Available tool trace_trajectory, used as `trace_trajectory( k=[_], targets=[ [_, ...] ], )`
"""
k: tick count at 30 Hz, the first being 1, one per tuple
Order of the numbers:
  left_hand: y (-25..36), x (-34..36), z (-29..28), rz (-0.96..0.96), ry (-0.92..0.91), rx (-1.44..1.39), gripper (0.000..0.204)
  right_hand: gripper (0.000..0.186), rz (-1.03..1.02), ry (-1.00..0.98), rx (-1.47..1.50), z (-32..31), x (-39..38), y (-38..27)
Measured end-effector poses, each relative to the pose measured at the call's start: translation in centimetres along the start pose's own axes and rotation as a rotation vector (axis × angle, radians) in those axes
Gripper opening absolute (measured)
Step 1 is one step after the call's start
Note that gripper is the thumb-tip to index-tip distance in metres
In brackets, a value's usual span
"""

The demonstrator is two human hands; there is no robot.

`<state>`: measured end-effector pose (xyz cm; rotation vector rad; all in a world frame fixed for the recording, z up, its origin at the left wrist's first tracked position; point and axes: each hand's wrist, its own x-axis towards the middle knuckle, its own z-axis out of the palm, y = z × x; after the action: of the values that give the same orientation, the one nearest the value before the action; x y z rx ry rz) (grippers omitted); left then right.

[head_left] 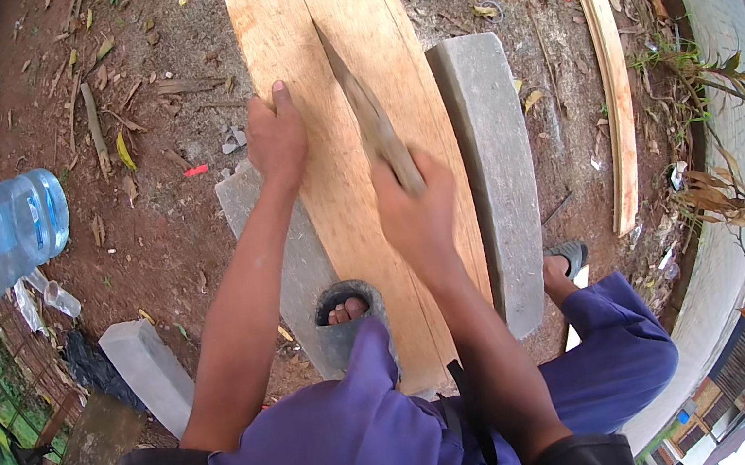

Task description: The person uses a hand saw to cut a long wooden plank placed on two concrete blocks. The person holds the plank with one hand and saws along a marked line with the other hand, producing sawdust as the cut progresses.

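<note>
While the right hand (418, 210) clamps its fingers round the tool (364, 106) at upper centre, the tool's long axis slants up-left along the board (340, 184), whose left edge the left hand (277, 140) grips, fingers curled.

Board (329, 151) grained wood; blocks (497, 162) matt, rough; bottle (12, 229) glossy plastic.

Wide pale wooden plank (326, 132): far end cut off by upper edge. Right hand (420, 210) blurred, covering near end of slim tapering grey-brown tool (367, 107); tool's kind unclear.
</note>
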<state>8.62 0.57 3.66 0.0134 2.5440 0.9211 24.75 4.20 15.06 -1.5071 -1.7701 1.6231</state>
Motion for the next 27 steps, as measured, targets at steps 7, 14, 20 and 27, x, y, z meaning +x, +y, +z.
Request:
trace_trajectory(
  k=[7,14,20,27],
  targets=[
    [-1.5,0.5,-0.4,-0.020,0.019,0.017,0.050,0.014,-0.032,-0.084,-0.149,-7.7,-12.8,0.7],
    [-1.1,0.1,-0.5,-0.020,0.009,0.023,0.051,0.017,-0.019,-0.047,-0.123,-5.3,-9.3,-0.4],
    [-1.3,-0.4,0.2,0.046,0.028,0.042,0.051,0.021,0.002,0.001,-0.107,0.4,-1.1,-0.6],
    [-1.6,0.5,-0.2,-0.001,-0.002,-0.051,0.051,0.013,0.034,-0.144,-0.239,-12.5,-19.4,-1.5]
  ],
)
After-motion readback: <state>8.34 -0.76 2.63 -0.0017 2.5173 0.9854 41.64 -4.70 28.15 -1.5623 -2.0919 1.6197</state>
